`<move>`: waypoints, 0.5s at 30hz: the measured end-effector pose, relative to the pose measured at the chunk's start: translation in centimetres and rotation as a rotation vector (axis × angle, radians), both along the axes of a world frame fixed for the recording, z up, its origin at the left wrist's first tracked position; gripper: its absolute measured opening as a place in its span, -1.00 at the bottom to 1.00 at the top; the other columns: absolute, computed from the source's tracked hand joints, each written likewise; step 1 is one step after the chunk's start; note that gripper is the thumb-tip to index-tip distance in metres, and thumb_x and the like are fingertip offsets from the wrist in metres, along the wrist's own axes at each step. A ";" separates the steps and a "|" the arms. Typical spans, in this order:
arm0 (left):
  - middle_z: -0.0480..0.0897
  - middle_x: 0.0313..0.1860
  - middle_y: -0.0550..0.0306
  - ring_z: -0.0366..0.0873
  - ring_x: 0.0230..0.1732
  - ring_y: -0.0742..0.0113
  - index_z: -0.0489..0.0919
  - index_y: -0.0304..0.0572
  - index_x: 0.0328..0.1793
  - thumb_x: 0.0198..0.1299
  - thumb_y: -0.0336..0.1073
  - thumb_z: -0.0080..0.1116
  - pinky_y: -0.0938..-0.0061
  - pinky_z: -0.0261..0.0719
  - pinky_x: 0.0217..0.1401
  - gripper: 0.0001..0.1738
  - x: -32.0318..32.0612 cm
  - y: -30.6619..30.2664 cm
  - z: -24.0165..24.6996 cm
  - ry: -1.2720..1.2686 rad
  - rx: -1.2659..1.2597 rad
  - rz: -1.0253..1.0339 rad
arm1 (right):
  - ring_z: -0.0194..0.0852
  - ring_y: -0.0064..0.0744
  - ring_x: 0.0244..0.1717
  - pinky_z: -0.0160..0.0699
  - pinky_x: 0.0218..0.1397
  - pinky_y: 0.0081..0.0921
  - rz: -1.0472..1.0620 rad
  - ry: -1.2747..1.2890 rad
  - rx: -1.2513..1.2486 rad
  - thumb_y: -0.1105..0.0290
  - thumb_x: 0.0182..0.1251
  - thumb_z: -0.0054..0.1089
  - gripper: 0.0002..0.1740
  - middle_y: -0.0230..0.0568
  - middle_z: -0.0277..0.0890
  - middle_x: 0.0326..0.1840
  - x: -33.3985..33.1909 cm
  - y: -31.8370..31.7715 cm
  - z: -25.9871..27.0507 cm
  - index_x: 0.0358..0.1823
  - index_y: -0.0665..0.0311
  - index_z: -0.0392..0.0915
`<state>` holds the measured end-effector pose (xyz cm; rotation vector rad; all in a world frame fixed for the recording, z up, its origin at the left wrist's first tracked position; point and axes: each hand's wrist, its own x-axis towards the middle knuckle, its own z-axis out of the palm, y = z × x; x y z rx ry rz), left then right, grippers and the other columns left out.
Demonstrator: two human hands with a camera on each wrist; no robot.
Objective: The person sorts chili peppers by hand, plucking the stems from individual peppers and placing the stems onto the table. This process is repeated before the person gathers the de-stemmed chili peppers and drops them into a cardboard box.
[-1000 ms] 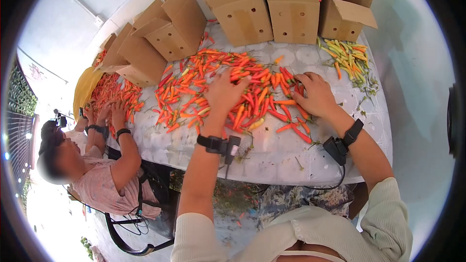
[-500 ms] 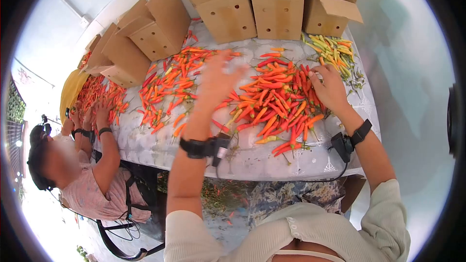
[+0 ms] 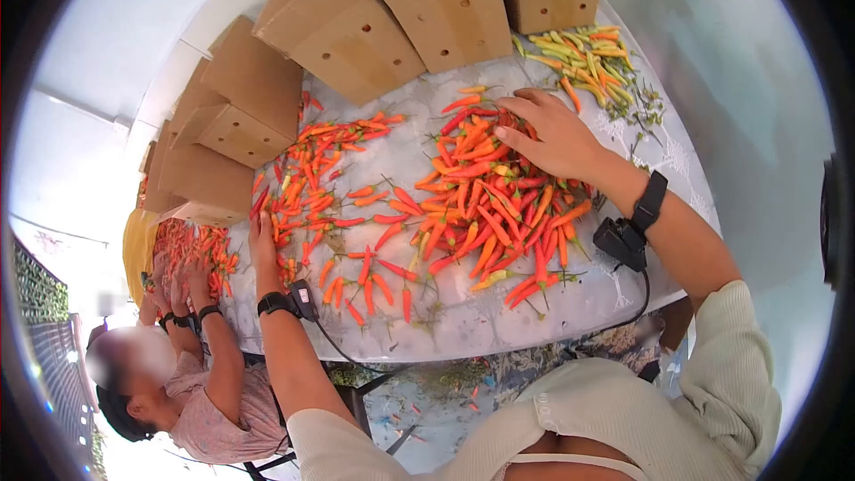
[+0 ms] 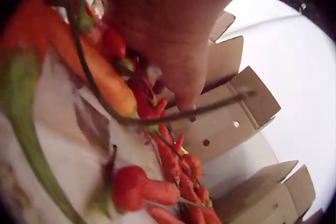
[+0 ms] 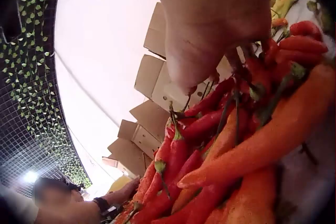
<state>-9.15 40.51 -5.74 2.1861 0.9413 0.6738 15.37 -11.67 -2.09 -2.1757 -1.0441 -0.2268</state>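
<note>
A heap of red and orange chili peppers (image 3: 481, 205) lies on the covered table, with loose ones spread to its left. Across the heap's far right side rests my right hand (image 3: 552, 134), fingers extended over the peppers. In the right wrist view, its fingertips reach down among red chilies (image 5: 210, 124) with green stems. My left hand (image 3: 262, 249) stands edge-on at the left border of the scattered chilies (image 3: 312, 187), its fingers straight and touching them. Close to the left wrist camera are a red chili (image 4: 142, 187) and an orange one (image 4: 100, 71); that hand's fingertips are partly hidden.
Open cardboard boxes (image 3: 454, 13) line the table's back edge. Yellow-green chilies (image 3: 588, 62) lie at the back right, near loose stems (image 3: 641, 116). At left, another person (image 3: 214, 401) works at a separate red chili pile (image 3: 196, 249) beside a yellow sack (image 3: 138, 240).
My left hand has swung away from the heap to the left end of the scattered chilies. The right hand has shifted left onto the heap, which has gathered toward the right. The view has turned.
</note>
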 end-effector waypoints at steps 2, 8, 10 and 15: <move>0.43 0.26 -0.14 0.35 0.27 0.12 0.38 -0.35 0.30 0.30 0.15 -0.06 0.37 0.22 0.33 -0.29 0.2 -1.9 0.1 0.021 -0.001 -0.063 | 0.37 0.01 0.13 0.37 0.16 -0.17 0.057 0.045 -0.057 -0.05 0.30 0.00 -0.47 0.02 0.45 0.06 0.1 0.2 -0.3 0.16 0.11 0.46; 0.52 0.11 -0.02 0.44 0.11 0.27 0.43 -0.35 0.24 0.29 0.04 0.04 0.46 0.33 0.22 -0.39 3.6 -7.6 1.6 0.022 -0.047 -0.215 | 0.39 -0.02 0.11 0.39 0.13 -0.20 0.058 -0.003 -0.063 -0.04 0.25 0.08 -0.48 -0.03 0.46 0.05 -0.4 0.2 -0.8 0.12 0.10 0.51; 0.53 0.07 0.01 0.46 0.07 0.29 0.45 -0.34 0.21 0.27 0.02 0.09 0.46 0.36 0.18 -0.42 5.1 -10.7 1.5 -0.021 -0.083 -0.273 | 0.40 -0.03 0.09 0.40 0.12 -0.21 0.062 0.038 -0.050 -0.01 0.21 0.13 -0.51 -0.04 0.48 0.03 -0.7 0.1 -0.5 0.07 0.12 0.54; 0.54 0.04 0.00 0.47 0.04 0.30 0.48 -0.31 0.16 0.21 0.00 0.17 0.46 0.37 0.15 -0.43 8.6 -18.4 1.9 -0.118 -0.081 -0.403 | 0.43 -0.05 0.03 0.42 0.09 -0.22 0.079 0.007 0.000 0.14 0.18 0.18 -0.63 -0.08 0.51 -0.06 -1.3 -1.0 -0.7 -0.04 0.15 0.59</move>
